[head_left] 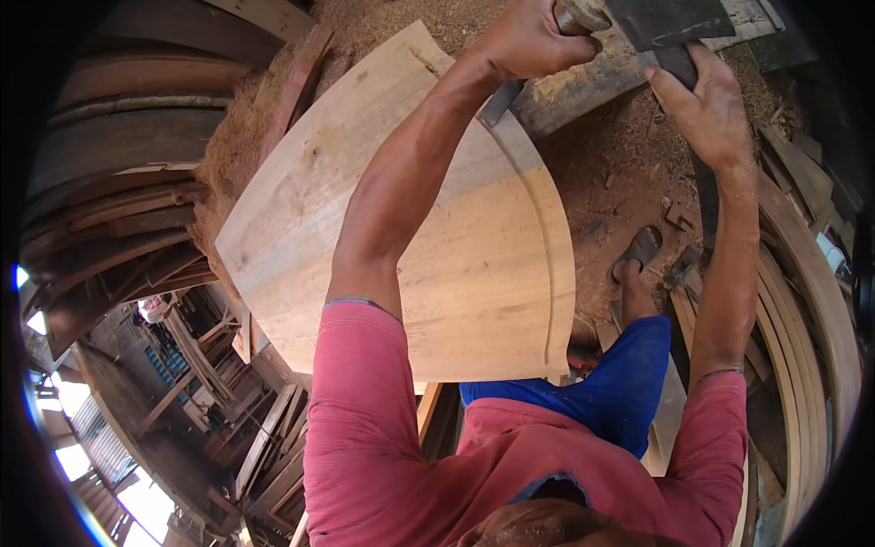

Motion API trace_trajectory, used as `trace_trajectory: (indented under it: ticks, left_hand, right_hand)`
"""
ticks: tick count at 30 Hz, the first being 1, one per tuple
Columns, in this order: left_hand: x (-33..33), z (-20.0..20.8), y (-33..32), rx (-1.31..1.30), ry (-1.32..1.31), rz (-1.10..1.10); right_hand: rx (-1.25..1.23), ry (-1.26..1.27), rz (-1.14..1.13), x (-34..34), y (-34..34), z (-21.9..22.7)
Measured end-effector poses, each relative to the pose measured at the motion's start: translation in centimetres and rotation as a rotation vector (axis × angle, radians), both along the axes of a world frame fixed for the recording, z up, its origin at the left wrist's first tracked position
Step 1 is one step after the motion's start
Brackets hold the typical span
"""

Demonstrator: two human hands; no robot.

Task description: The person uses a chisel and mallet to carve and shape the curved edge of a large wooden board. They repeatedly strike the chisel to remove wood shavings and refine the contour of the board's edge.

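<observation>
Head view: L hand (533,41) fist closed round tool handle (576,16); R hand (706,100) fingers wrapped on dark blade (670,27).
Panel: curved wood panel (401,219) under both arms, above sawdust floor (629,173).
Handling: stiff, likely heavy; grip by edges.

tool (670,36): top cut by frame edge | left hand (533,41): covers handle | panel (301,210): partly behind forearm

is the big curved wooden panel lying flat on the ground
No, the curved wooden panel stands up off the sawdust floor, with the left hand and right hand working a dark tool above it.
</observation>
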State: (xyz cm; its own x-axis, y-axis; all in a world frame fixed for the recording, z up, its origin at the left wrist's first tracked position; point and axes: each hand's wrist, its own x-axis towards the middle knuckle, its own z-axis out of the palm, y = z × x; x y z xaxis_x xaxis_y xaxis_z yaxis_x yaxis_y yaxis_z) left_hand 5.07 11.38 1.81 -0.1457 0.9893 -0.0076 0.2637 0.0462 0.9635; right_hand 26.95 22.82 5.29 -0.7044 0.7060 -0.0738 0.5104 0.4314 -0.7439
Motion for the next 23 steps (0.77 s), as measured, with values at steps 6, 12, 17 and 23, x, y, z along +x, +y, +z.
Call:
trace_trajectory:
  ticks: [6, 12, 17, 23]
  left_hand:
    - [0.1, -0.2, 1.1, -0.008, 0.083, 0.022]
    - [0.1, -2.8, 1.9, 0.062, -0.153, -0.074]
    - [0.2, -2.7, 1.9, -0.144, -0.147, -0.029]
    - [1.2, -2.3, 0.7, -0.241, -0.016, 0.114]
  right_hand:
    - [-0.058, 0.023, -0.156, -0.4, 0.7, -0.7]
    - [-0.204, 0.151, -0.071, 0.1, 2.0, -2.5]
    - [-0.138, 0.127, 0.103, -1.6, 1.1, -1.8]
    - [0.061, -0.094, 0.202, -1.6, 6.0, -5.8]
